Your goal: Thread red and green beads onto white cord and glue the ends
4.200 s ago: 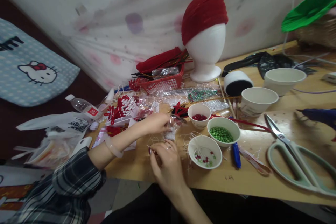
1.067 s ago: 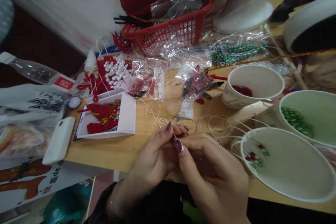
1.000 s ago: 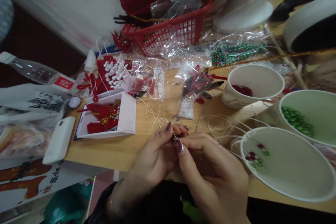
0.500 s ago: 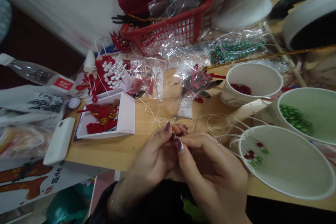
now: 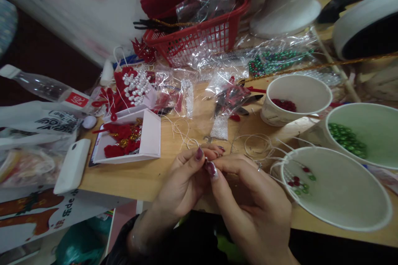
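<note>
My left hand (image 5: 183,178) and my right hand (image 5: 253,201) meet in front of me over the table's near edge. Thumb and forefinger of each hand are pinched together on a tiny piece of white thread (image 5: 205,159); fingertips cover most of it, and I cannot tell whether a bead is on it. Just beyond them, loops of white cord (image 5: 258,148) lie on the wood, by a small bag of tiny clear-white beads (image 5: 219,127). Right of my right hand stands a paper cup (image 5: 348,198) with white threads over its rim, bearing red and green beads (image 5: 300,182).
Two more paper cups hold red beads (image 5: 283,105) and green beads (image 5: 346,138). On the left are a white box (image 5: 151,136) of red ornaments, a white phone-like object (image 5: 73,165) and a plastic bottle (image 5: 46,87). A red basket (image 5: 199,39) stands behind.
About four seconds ago my left arm reached across the table toward the bead bag; now both hands are together in a pinch. Over the last second they have hardly moved; the view shifts slightly.
</note>
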`<state>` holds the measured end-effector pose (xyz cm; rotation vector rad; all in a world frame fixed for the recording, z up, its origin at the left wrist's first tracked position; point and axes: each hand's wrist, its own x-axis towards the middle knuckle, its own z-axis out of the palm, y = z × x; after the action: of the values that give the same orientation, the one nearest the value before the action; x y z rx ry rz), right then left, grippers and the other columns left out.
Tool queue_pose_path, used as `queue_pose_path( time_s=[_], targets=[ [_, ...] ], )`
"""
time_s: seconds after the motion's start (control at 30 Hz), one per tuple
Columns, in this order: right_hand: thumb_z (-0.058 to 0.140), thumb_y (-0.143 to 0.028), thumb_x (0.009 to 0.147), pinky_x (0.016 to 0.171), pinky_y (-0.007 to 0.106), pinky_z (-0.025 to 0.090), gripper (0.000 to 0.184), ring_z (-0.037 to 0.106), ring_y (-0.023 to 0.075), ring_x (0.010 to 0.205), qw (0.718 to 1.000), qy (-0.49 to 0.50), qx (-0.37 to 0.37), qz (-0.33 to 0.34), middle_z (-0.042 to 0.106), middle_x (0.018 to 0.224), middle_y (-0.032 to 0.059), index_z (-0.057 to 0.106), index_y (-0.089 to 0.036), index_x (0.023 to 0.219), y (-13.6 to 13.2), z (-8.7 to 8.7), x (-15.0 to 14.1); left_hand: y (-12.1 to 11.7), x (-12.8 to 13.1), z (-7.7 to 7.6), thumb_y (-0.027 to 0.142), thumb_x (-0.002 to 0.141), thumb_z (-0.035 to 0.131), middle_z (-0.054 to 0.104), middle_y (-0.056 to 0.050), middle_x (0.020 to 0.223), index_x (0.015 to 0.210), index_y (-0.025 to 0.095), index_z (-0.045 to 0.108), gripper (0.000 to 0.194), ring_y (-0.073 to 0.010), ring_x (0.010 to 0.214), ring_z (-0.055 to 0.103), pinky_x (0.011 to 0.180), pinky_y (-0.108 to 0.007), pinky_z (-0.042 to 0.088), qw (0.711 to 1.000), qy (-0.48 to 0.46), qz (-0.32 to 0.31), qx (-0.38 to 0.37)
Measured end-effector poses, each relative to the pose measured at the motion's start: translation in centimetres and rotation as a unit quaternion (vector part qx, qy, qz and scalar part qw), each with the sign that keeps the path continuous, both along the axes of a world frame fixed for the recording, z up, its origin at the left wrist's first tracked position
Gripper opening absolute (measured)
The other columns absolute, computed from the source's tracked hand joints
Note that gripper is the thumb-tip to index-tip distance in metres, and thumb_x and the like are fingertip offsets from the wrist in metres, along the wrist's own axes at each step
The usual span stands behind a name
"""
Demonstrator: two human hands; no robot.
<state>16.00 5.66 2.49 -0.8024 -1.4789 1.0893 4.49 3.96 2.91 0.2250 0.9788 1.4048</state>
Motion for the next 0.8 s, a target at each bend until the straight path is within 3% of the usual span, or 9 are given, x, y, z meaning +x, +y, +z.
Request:
queue_pose_path(
  time_s=[0.17,0.43,0.8],
  targets=[
    [0.059,-0.005,0.088,0.073,0.024,0.055,0.017,0.067,0.0112,0.079,1.0,0.003,0.0,0.003,0.072,0.086,-0.0003,0.067,-0.019,0.093,0.13,-0.29,-0.07,-0.09,0.02,0.07,0.036,0.069,0.087,0.074,-0.004,0.09,0.072,0.02,0.079,0.018,-0.0194,0.093,0.07,0.087,-0.029,0.056,0.998,0.061,0.011,0.027],
    [0.057,-0.005,0.089,0.072,0.023,0.053,0.017,0.067,0.0113,0.081,1.0,-0.011,0.016,0.007,0.072,0.086,0.0007,0.068,-0.018,0.093,0.09,-0.14,0.12,-0.21,-0.41,0.48,0.034,0.071,0.086,0.077,-0.001,0.08,0.077,0.021,0.078,0.017,-0.0125,0.077,0.072,0.073,-0.019,0.057,0.986,0.141,0.041,0.074],
    [0.055,-0.006,0.09,0.071,0.028,0.054,0.015,0.066,0.0146,0.079,0.998,-0.048,0.049,0.01,0.07,0.083,0.0037,0.065,-0.017,0.091,0.19,-0.36,0.03,-0.15,-0.44,0.71,0.034,0.068,0.087,0.075,-0.003,0.073,0.069,0.021,0.077,0.017,-0.0158,0.075,0.072,0.077,-0.025,0.057,0.966,0.236,0.067,0.079]
  ],
)
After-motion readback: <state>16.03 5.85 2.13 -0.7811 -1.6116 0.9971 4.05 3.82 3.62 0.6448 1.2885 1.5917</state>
